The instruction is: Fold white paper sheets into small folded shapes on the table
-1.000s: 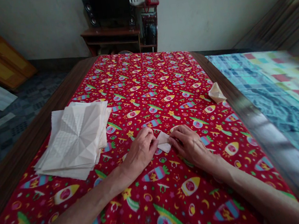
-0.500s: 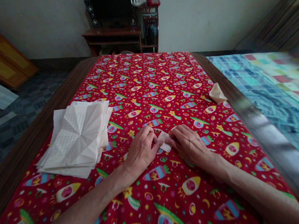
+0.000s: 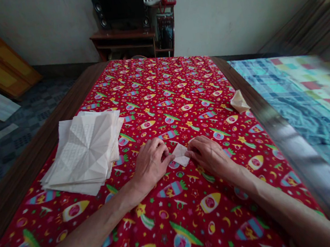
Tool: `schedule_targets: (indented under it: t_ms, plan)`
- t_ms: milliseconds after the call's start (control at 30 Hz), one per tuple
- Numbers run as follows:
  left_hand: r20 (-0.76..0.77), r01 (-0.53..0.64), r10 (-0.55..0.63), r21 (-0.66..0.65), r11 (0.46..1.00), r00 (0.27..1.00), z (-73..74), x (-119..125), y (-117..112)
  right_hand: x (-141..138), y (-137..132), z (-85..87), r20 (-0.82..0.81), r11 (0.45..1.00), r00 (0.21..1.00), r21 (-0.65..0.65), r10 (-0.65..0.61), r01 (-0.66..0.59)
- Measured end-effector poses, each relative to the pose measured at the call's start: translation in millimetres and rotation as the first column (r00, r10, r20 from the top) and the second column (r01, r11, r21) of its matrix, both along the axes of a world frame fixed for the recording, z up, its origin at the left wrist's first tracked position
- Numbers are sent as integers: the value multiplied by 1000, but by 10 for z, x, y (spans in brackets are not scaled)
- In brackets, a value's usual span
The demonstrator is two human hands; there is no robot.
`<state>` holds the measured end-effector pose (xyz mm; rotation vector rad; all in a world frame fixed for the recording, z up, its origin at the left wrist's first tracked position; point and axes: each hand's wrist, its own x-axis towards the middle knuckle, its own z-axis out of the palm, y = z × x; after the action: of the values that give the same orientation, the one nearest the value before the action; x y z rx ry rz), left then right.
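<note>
Here I am, watching the small, white, folded paper diamond (image 3: 181,156) on the red, rocket-printed cloth (image 3: 191,220), right between my hands: left hand (image 3: 152,160) with its thumb at one corner, right hand (image 3: 209,153) at the opposite one, fingers curled, barely parted; whether either pinches, I can't tell.

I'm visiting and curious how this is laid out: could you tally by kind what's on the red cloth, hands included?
Hands: 2 (left hand, right hand)
Loose paper pieces: 2 (small white paper between the hands, folded paper near the right edge)
Paper stacks: 1 (stack; sheets overlap too much to count)
Total: 5
</note>
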<state>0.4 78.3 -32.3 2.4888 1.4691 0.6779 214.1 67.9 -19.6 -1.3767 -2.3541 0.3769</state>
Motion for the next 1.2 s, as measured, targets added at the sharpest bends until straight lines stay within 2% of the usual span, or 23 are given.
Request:
schedule_targets:
  t_ms: [167,300,400,533,600,667,733,800,900,1000,1067,1200]
  plan:
    - [32,14,-14,-1,1000,999,13,-57,-53,4,-20,-62,-79,999,997,36,-2,5]
    - [31,24,-23,-26,999,999,79,-49,-133,-62,-68,-123,-258,993,959,-18,-120,120]
    - [28,29,-28,-30,999,999,89,24,-163,-156,-105,-156,-323,984,930,-68,-177,164]
    - [136,31,-30,-7,999,990,37,92,-122,-239,-133,-158,-293,993,950,-12,-112,113]
    - [165,18,-23,34,999,986,28,64,-77,-234,-141,-136,-289,998,955,-23,-69,65]
    - [137,3,-19,113,994,990,59,0,-36,-210,-156,-99,-315,995,948,-94,-56,28]
    - [40,23,-31,204,979,999,134,-68,-17,-188,-181,-49,-352,991,933,-132,-76,31]
    - [-94,73,-51,257,964,994,237,-108,-29,-186,-210,9,-381,997,922,-63,-75,55]
    - [-239,146,-86,247,958,967,374,-82,-81,-221,-227,88,-317,986,948,162,4,50]
    - [-284,220,-152,225,949,947,399,5,-118,-250,-188,104,-154,950,987,312,50,0]
    - [-261,235,-174,224,946,950,346,49,-120,-241,-147,74,-45,940,997,339,57,-39]
    - [-152,249,-223,187,950,963,192,40,-101,-177,-103,-18,94,950,992,292,83,-107]
